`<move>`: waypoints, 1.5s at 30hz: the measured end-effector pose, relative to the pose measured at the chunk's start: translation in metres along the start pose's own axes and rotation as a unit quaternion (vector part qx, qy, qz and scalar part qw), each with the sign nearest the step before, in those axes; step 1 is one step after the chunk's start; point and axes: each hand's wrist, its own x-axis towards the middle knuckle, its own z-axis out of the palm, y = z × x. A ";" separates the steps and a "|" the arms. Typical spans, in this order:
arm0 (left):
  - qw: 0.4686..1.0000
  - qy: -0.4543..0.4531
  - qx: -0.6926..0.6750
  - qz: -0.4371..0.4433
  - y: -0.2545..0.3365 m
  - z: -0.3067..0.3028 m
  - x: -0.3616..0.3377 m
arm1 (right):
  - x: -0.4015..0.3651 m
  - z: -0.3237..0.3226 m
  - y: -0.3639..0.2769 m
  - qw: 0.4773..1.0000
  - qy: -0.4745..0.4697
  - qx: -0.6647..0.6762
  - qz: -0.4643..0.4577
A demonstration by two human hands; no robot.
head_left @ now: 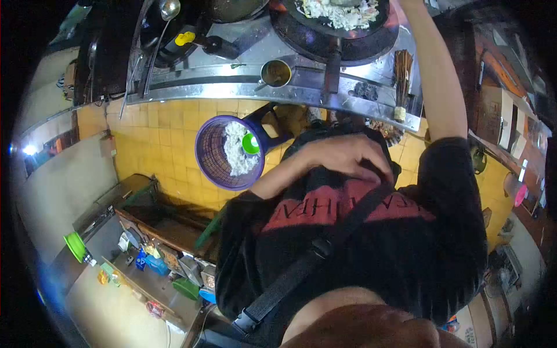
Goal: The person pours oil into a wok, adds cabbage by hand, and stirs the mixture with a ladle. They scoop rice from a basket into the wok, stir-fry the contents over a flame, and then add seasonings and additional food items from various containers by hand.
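My left hand [352, 156] lies against the front of my black shirt [371, 249], fingers stretched loosely across the cloth with nothing seen in them. My right forearm [438, 69] reaches forward past the stove's right side; the hand itself is cut off by the top edge. Nearest to it is a dark wok [296, 20] on a burner, holding a white, crumbly food [348, 16] that looks like rice. The wok's handle [332, 64] points toward me. A bundle of thin brown sticks [402, 81] lies at the counter's right end.
A metal mug [275, 73] stands on the steel counter [232, 86]. Left of it are a dark bottle with a yellow top [185, 39] and a long-handled ladle [169, 9]. Below, a purple basket [204, 153] holds white rice and a green bowl [250, 144]. Yellow tiles [168, 130] cover the floor.
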 end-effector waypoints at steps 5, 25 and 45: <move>0.996 -0.076 0.011 0.036 -0.003 0.003 0.020 | -0.019 -0.018 0.002 0.998 -0.036 0.050 0.033; 0.986 0.129 -0.002 -0.106 -0.019 -0.016 -0.020 | 0.013 0.006 -0.020 0.991 0.002 0.127 0.037; 0.855 0.451 0.003 -0.255 -0.132 -0.042 -0.122 | 0.009 0.024 -0.005 0.968 0.008 0.246 -0.053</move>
